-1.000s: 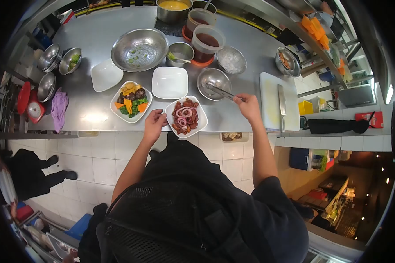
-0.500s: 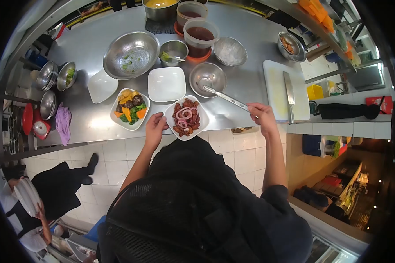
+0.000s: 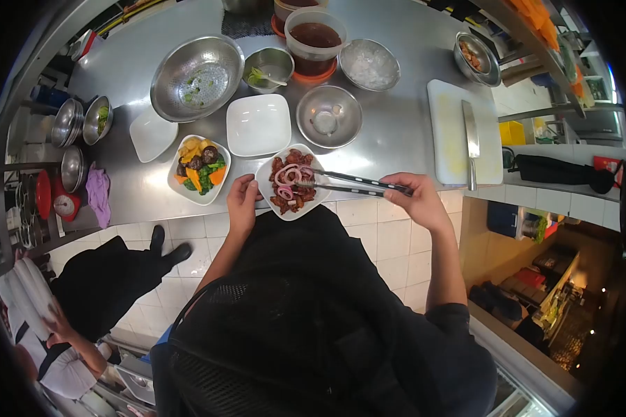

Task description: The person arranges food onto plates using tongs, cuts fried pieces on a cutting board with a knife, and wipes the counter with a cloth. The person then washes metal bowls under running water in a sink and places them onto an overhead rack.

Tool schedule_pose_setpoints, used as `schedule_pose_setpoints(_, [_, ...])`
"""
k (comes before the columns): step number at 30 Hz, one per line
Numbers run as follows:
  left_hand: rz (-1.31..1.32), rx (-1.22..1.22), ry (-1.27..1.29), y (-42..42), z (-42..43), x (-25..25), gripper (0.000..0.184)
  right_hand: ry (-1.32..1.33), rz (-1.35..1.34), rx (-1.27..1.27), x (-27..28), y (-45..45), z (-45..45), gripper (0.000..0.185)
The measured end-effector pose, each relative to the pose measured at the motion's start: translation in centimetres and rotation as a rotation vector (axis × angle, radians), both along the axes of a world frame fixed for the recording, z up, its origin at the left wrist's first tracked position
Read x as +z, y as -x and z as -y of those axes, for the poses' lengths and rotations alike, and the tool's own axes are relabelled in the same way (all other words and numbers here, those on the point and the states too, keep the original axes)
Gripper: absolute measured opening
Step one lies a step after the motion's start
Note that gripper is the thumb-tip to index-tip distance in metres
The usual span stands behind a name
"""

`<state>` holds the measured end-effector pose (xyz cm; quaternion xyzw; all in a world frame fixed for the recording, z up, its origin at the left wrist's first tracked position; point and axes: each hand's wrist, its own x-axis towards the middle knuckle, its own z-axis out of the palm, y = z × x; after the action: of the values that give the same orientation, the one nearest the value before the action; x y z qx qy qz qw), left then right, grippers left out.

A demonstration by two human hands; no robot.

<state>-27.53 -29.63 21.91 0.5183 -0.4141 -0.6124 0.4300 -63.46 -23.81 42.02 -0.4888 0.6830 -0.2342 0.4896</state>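
Note:
My right hand grips black-and-silver tongs, their arms apart and their tips at the onion rings on the meat pieces. These sit in a white square dish near the table's front edge. My left hand is at that dish's left rim, fingers curled against it. Left of it stands a white dish of broccoli, mushrooms and orange vegetable slices. Behind are a bare white dish and a steel bowl with a little residue.
A large steel bowl, a small steel pot with a spoon, a tub of brown liquid and another bowl stand farther back. A knife lies on the cutting board. A person carrying white plates is at lower left.
The tongs have moved left from the steel bowl to the onion rings on the meat. My right hand has turned and lowered slightly. My left hand stays by the dish.

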Motion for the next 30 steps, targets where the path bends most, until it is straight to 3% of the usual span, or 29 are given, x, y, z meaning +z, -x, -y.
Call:
schedule_pose_setpoints(4, [0.0,0.009,-0.006,0.2,0.1,0.2,0.034,0.18,0.027,-0.126,0.1,0.4,0.7,0.022])
schedule_pose_setpoints(6, [-0.025,0.008,-0.02,0.1,0.0,0.4,0.034,0.209,-0.088,-0.192,0.0,0.4,2.2,0.023])
schedule_pose_setpoints(10, [0.011,-0.015,0.006,0.0,0.2,-0.2,0.034,0.334,-0.236,-0.157,-4.6,0.0,5.0,0.022])
schedule_pose_setpoints(13, [-0.006,-0.022,0.021,0.0,0.1,-0.3,0.034,0.253,-0.254,-0.182,-7.0,0.3,5.9,0.023])
schedule_pose_setpoints(15, [-0.022,-0.026,0.035,0.0,-0.1,-0.1,0.034,0.191,-0.022,-0.302,-8.1,0.7,5.8,0.021])
schedule_pose_setpoints(17, [-0.027,-0.055,0.034,-0.4,-0.1,-0.2,0.034,0.172,0.025,-0.324,-8.8,0.7,5.6,0.021])
schedule_pose_setpoints(19, [-0.033,-0.082,0.046,-0.6,0.3,-0.5,0.034,0.165,0.073,-0.344,-8.5,0.7,5.9,0.02])
schedule_pose_setpoints(21, [-0.047,-0.129,0.023,-0.8,0.4,-0.6,0.033,-0.03,0.255,-0.453,-7.9,0.5,5.3,0.018])
schedule_pose_setpoints(25, [-0.045,-0.155,0.012,-1.0,0.6,0.1,0.034,-0.016,0.302,-0.453,-4.6,-0.3,1.4,0.02])
schedule_pose_setpoints(28, [-0.05,-0.17,0.032,-1.2,0.4,-0.1,0.033,0.064,0.127,-0.299,-0.6,-3.0,-1.4,0.023])
schedule_pose_setpoints(30, [-0.058,-0.187,0.025,-1.2,0.5,-0.2,0.033,0.167,-0.148,-0.112,0.7,-4.5,-2.4,0.02])
